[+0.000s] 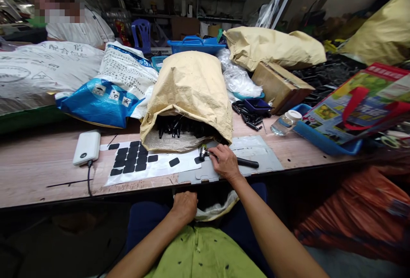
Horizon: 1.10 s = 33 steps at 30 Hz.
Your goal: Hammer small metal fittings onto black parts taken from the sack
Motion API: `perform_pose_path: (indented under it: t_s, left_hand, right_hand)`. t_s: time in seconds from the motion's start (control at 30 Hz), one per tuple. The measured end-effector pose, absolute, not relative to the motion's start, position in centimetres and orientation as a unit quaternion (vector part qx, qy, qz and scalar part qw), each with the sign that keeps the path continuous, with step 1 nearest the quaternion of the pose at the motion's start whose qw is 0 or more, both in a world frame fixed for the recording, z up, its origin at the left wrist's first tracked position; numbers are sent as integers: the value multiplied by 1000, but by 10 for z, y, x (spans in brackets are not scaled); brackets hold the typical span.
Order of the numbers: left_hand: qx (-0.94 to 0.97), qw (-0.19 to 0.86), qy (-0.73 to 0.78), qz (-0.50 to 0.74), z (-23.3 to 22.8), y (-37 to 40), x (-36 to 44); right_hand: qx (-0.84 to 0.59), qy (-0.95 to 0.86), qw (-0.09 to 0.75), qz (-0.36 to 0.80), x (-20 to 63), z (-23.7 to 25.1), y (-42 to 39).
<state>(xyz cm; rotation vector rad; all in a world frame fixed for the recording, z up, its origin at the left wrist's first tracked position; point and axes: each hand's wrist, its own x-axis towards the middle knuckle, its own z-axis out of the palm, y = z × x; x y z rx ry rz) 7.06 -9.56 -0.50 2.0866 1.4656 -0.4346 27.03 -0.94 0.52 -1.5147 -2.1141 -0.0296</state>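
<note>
My right hand (226,162) rests at the table's front edge, closed around the shaft of a small hammer (248,163). The metal head sticks out left of my fingers and the black handle to the right. Under the hammer lies a grey sheet (262,152). Below the table edge, my left hand (185,206) is closed beside the pale rim of a sack (221,214) in my lap; whatever its fingers hold is hidden. Just beyond my right hand, a tan paper sack (192,83) lies with its mouth towards me, black parts (174,126) inside.
Black rounded pads (130,158) lie on a white sheet (160,172), near a white power bank (87,147) with a cable. Rightward are loose black pieces (251,120), a jar (286,123) and a blue tray (333,143). A person (77,26) is at the back left.
</note>
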Motion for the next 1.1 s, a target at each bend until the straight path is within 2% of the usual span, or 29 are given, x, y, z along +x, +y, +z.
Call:
perform_pose_path:
  t_s: [0.13,0.23,0.3,0.37,0.4,0.47,0.67,0.87,0.93,1.0,1.1]
  left_hand:
    - [802,363,469,-68,26,-84,52]
    - [764,401,504,44,48,-39,31]
    - [724,304,603,141,56,2,19]
    - [672,134,694,223,57,42,10]
    - [651,80,719,232,55,59,8]
    - [618,40,754,219,50,86,6]
    - [580,79,795,162,44,103,0]
    - [644,53,738,192,43,53,-13]
    - [677,99,689,238,38,33,-13]
    - [712,188,621,270,32,18,-10]
    - [758,284,525,263,25,5,-3]
  right_hand:
    - [-562,-783,268,-11,269,6,-10]
    - [-562,-783,267,-11,269,7,-10]
    - [-563,-782,266,-9,269,7,-10]
    - [-563,-782,267,-5,269,7,-9]
    - [-563,-782,267,-3,270,8,-9]
    - [-562,-783,266,2,270,8,-9]
    - [-561,-784,266,11,271,8,-9]
    - [-562,-783,266,4,270,7,-9]
    - [-562,-783,268,3,270,6,-9]
    - [-563,-782,269,1,270,6,-9]
    - [-562,-781,270,-1,270,7,-10]
